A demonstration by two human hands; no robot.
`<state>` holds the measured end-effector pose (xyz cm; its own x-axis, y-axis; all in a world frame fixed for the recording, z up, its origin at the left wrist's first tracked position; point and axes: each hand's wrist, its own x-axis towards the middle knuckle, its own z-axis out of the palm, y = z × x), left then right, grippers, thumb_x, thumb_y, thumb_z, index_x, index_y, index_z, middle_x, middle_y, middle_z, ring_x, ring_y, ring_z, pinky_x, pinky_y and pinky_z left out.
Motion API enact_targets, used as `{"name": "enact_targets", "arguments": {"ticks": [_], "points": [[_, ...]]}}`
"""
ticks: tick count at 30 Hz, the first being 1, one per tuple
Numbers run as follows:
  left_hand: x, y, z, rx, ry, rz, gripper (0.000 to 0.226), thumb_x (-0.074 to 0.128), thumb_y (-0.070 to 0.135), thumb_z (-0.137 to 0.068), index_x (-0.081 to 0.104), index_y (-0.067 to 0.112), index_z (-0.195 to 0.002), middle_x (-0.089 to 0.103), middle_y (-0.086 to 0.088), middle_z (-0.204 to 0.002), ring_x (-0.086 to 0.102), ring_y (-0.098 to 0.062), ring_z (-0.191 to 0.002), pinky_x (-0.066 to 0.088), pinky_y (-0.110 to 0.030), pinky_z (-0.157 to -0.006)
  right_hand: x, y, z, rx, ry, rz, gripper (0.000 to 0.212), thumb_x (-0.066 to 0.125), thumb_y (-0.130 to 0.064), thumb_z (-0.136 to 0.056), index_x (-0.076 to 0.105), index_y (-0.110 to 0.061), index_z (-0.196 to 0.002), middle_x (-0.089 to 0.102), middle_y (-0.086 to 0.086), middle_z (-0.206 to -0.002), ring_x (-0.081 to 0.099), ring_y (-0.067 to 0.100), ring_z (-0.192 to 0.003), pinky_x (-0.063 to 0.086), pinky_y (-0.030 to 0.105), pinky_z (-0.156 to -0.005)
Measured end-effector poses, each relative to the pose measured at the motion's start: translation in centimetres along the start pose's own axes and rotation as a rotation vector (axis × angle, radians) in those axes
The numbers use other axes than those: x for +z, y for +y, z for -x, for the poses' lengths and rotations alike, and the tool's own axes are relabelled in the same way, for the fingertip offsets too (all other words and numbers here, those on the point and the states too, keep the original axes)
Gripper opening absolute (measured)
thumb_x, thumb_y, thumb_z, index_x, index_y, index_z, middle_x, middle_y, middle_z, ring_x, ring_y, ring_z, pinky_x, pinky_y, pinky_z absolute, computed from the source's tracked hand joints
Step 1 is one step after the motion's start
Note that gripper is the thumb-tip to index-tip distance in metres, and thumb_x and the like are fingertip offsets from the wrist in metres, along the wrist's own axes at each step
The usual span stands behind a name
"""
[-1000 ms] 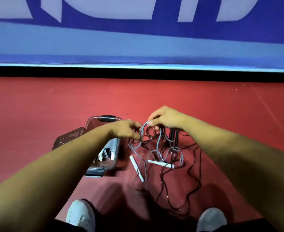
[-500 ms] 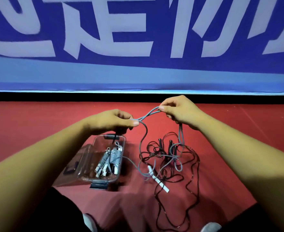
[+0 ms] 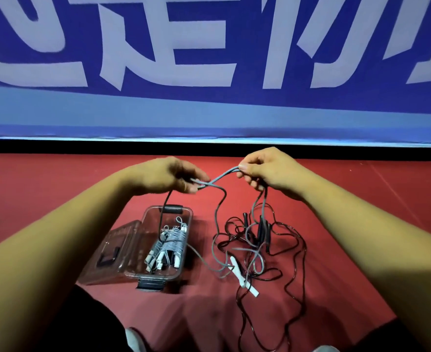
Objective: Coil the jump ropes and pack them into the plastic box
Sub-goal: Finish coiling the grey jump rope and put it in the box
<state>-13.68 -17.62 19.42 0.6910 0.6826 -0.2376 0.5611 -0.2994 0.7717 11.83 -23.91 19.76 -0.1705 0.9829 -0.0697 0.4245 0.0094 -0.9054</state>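
Logged left hand (image 3: 166, 177) raised above the floor, fingers curled, pinching the grey jump rope (image 3: 220, 177) between thumb and fingertips. Logged right hand (image 3: 265, 171) level with it and close by, gripping the same rope, thumb on top. Short span of rope pulled taut between the two hands, crossing itself just beside the left fingertips. From the left hand, one strand hanging down over the far end of the plastic box (image 3: 145, 224) (looks darker there; cannot tell whether shadow or another rope). From the right hand, grey strands falling into the tangle below.

White handles (image 3: 238, 271) of the grey rope lying on the red floor (image 3: 44, 189), close together, between box and tangle. Thin black ropes (image 3: 244, 240) tangled right of the box, black handles (image 3: 261, 228) at the far side, loops trailing toward the near edge of the floor.

Box clear and open, on the floor below the left hand, dark latch at each short end. Inside: coiled grey ropes (image 3: 173, 240) with white handles, laid lengthwise. Clear lid (image 3: 123, 240) tilted against the box's left side.

Floor smooth, shadowed at the near edge. Far edge closed off by a black strip (image 3: 57, 147); above it a blue banner (image 3: 209, 105) with large pale characters. White shoe toe (image 3: 135, 339) at the bottom, dark trouser leg (image 3: 87, 321) lower left. Forearms (image 3: 57, 250) filling both lower corners, hiding the floor beneath.
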Motion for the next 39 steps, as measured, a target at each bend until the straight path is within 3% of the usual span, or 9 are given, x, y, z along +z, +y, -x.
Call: {"name": "enact_targets", "arguments": {"ticks": [4, 8, 10, 14, 18, 22, 25, 31, 39], "points": [[1.5, 0.8, -0.6, -0.013, -0.162, 0.062, 0.041, 0.071, 0.031, -0.087, 0.064, 0.027, -0.127, 0.071, 0.016, -0.116, 0.062, 0.005, -0.107, 0.043, -0.008, -0.089, 1.1, -0.7, 0.2, -0.045, -0.053, -0.088, 0.023, 0.051, -0.007, -0.098, 0.065, -0.005, -0.08, 0.052, 0.004, -0.062, 0.036, 0.012, -0.046, 0.031, 0.022, -0.048], [3.0, 1.4, -2.1, 0.082, -0.014, 0.161, 0.013, 0.067, 0.022, -0.092, 0.077, 0.013, -0.095, 0.076, 0.007, -0.092, 0.069, -0.006, -0.091, 0.046, -0.013, -0.083, 1.2, -1.9, -0.1, -0.124, -0.017, -0.115, 0.023, 0.054, -0.008, -0.097, 0.066, -0.011, -0.078, 0.05, 0.003, -0.061, 0.034, 0.011, -0.046, 0.032, 0.022, -0.046], [3.1, 0.7, -2.6, 0.069, 0.022, 0.114, 0.014, 0.068, 0.017, -0.092, 0.076, 0.011, -0.082, 0.077, -0.005, -0.092, 0.07, -0.018, -0.101, 0.048, -0.024, -0.097, 0.5, -2.3, -0.5, -0.121, 0.097, -0.126, 0.021, 0.053, -0.009, -0.098, 0.066, -0.006, -0.082, 0.048, -0.001, -0.056, 0.032, 0.008, -0.043, 0.029, 0.021, -0.044], [1.7, -2.5, -2.3, -0.07, 0.029, -0.064, 0.015, 0.067, 0.003, -0.089, 0.066, 0.013, -0.077, 0.07, -0.007, -0.079, 0.062, -0.016, -0.075, 0.048, -0.031, -0.078, -2.9, -1.9, -1.5, -0.082, 0.49, -0.275, 0.027, 0.048, -0.009, -0.099, 0.059, -0.005, -0.074, 0.045, -0.008, -0.047, 0.025, 0.004, -0.037, 0.022, 0.016, -0.041], [1.1, -4.1, -1.1, -0.078, 0.018, 0.331, 0.009, 0.055, -0.001, -0.097, 0.06, 0.004, -0.09, 0.056, -0.011, -0.069, 0.064, -0.025, -0.076, 0.052, -0.032, -0.074, -5.3, 0.8, -1.6, 0.032, 0.614, -0.176, 0.033, 0.047, -0.01, -0.098, 0.059, -0.011, -0.067, 0.047, -0.002, -0.051, 0.029, 0.005, -0.034, 0.023, 0.017, -0.041], [1.8, -1.4, -1.1, -0.002, 0.038, 0.499, 0.022, 0.052, 0.023, -0.098, 0.054, 0.002, -0.091, 0.032, -0.002, -0.057, 0.044, -0.02, -0.051, 0.042, -0.026, -0.055, -4.9, 2.9, -1.4, 0.209, 0.352, 0.295, 0.013, 0.06, -0.002, -0.087, 0.069, -0.003, -0.097, 0.07, 0.013, -0.095, 0.066, 0.024, -0.084, 0.05, 0.029, -0.074], [2.9, 0.8, -1.5, 0.07, 0.015, 0.439, 0.024, 0.045, 0.018, -0.102, 0.054, 0.003, -0.086, 0.026, -0.002, -0.056, 0.023, -0.014, -0.049, 0.024, -0.023, -0.048, -2.9, 1.1, -1.0, 0.065, 0.191, 0.206, 0.051, 0.062, 0.001, -0.084, 0.055, -0.008, -0.134, 0.062, 0.004, -0.128, 0.055, 0.017, -0.122, 0.04, 0.022, -0.099], [2.6, 1.8, -1.8, 0.092, 0.116, 0.376, 0.024, 0.054, 0.015, -0.099, 0.059, 0.006, -0.078, 0.033, -0.003, -0.052, 0.025, -0.015, -0.047, 0.025, -0.023, -0.045, 1.1, -0.6, -0.1, 0.0, -0.254, -0.039, 0.019, 0.054, -0.013, -0.098, 0.065, 0.003, -0.095, 0.056, 0.004, -0.059, 0.057, 0.017, -0.054, 0.048, 0.028, -0.06], [1.7, -3.9, -2.0, -0.146, -0.039, -0.137, 0.031, 0.06, 0.027, -0.097, 0.068, 0.009, -0.073, 0.067, -0.002, -0.064, 0.058, -0.014, -0.063, 0.046, -0.03, -0.072, -3.4, -2.3, -0.9, -0.075, 0.31, -0.645, 0.026, 0.043, -0.007, -0.095, 0.05, -0.007, -0.07, 0.024, -0.007, -0.042, 0.017, 0.007, -0.033, 0.015, 0.018, -0.041]]}}
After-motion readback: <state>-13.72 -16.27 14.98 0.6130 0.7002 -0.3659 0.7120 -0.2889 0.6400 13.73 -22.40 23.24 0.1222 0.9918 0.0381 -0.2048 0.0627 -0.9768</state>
